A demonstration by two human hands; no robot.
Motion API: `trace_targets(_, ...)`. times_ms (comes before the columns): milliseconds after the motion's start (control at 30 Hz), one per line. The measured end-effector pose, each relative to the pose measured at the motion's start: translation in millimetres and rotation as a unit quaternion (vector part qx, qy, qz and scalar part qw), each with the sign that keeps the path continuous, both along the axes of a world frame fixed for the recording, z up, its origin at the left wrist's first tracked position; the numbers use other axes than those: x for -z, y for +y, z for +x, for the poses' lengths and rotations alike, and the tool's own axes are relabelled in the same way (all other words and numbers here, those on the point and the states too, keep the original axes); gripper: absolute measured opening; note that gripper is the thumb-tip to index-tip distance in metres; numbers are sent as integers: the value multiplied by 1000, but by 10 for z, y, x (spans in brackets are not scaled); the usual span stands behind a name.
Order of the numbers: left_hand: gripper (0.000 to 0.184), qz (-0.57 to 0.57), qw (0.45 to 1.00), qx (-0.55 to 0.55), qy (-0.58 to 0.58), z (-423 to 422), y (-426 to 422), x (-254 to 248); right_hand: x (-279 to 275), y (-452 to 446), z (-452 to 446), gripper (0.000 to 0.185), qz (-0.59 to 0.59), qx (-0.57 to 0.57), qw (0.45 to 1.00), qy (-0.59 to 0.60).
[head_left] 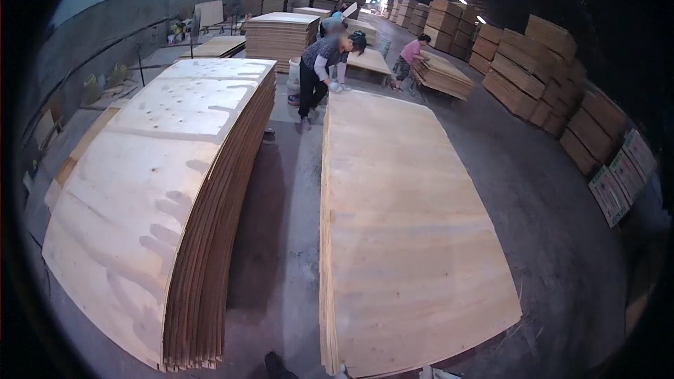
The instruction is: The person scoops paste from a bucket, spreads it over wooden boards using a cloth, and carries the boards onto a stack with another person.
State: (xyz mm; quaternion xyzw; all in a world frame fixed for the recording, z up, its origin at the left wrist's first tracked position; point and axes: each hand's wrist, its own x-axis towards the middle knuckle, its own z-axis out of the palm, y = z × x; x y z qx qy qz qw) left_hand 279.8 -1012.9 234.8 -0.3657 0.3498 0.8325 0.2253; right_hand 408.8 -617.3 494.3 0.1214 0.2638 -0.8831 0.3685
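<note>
A stack of plywood sheets (421, 217) stretches away in front of me, its pale top sheet facing up. At its near left corner a small white patch, seemingly the gloved fingertips of my left hand (342, 371), shows at the bottom edge of the head view. Its fingers are too cut off to read. I cannot make out my right hand. A pale angular shape (437, 373) lies at the near edge; its kind is unclear. At the far end a co-worker (324, 70) bends over with gloved hands (335, 87) at the sheet's far left corner.
A taller, bowed plywood stack (147, 161) stands on the left, across a strip of concrete floor (284, 203). A dark shoe (277, 365) shows at the bottom. Another person (411, 56) works farther back. Tall board piles (523, 74) line the right, with printed panels (625, 175) nearby.
</note>
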Motion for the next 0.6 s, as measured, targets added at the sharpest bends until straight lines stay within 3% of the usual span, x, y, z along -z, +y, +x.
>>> trace_targets(67,66,-1,1000,2,0,19,9,-6,59,54,1,37,47,-40,996,60)
trace_targets(233,66,-5,1000,13,0,13,-20,36,-486,-269,-175,55,255,-103,952,136)
trace_targets(333,67,-8,1000,23,-1,33,-54,77,-196,-132,-162,66,283,-112,946,115)
trace_targets(433,67,-17,999,33,1,85,-113,121,-86,-324,-340,46,103,25,987,-118)
trace_targets(533,67,-38,998,52,-5,259,-179,127,-64,-489,-344,36,-84,173,916,-351)
trace_targets(600,68,-62,996,71,-8,365,-279,184,-39,-491,-399,37,-113,176,904,-372)
